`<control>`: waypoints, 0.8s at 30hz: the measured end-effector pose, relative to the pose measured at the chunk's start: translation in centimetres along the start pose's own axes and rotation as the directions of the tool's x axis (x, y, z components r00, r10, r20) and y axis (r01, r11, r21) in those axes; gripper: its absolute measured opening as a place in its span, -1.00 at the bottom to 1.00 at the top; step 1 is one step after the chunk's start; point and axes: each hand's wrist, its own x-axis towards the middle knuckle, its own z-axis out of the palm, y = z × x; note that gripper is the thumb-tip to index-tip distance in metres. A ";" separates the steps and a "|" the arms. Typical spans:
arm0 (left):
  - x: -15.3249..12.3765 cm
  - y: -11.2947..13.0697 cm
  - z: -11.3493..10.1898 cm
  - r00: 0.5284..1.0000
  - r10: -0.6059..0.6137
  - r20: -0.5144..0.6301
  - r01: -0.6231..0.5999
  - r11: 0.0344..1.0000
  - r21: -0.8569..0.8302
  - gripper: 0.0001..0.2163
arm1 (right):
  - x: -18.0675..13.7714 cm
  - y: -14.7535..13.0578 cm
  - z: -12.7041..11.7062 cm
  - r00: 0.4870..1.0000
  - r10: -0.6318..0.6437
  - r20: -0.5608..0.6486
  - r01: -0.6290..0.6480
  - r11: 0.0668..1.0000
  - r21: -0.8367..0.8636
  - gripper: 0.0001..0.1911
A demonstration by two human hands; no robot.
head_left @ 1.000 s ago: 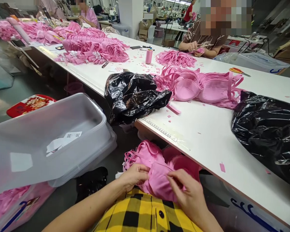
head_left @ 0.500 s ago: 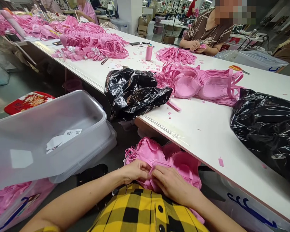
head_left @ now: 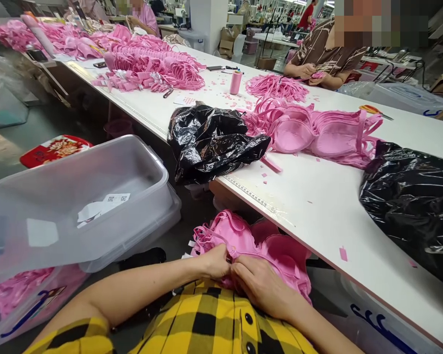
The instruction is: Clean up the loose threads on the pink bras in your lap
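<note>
A bundle of pink bras (head_left: 258, 241) lies in my lap, just below the edge of the white table (head_left: 328, 206). My left hand (head_left: 214, 261) and my right hand (head_left: 260, 284) meet at the near edge of the bundle. Both have their fingers pinched on the pink fabric, knuckles almost touching. I wear a yellow and black checked garment (head_left: 221, 324).
An empty clear plastic bin (head_left: 77, 196) stands at my left over a bin of pink pieces (head_left: 18, 295). On the table lie two black plastic bags (head_left: 214, 140) (head_left: 413, 201), a row of pink bras (head_left: 317, 132), a pink thread spool (head_left: 236, 81), scissors (head_left: 372, 110). A person (head_left: 325, 54) works across the table.
My right hand slid left across the bundle until it met my left hand. Both hands closed together on the fabric. The view shifted slightly.
</note>
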 end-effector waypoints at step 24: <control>-0.3 -0.1 -0.1 0.987 -0.155 -0.040 0.113 0.855 -0.507 -0.76 | -3.4 0.6 4.1 0.921 0.234 -0.310 -0.229 0.972 0.055 -0.84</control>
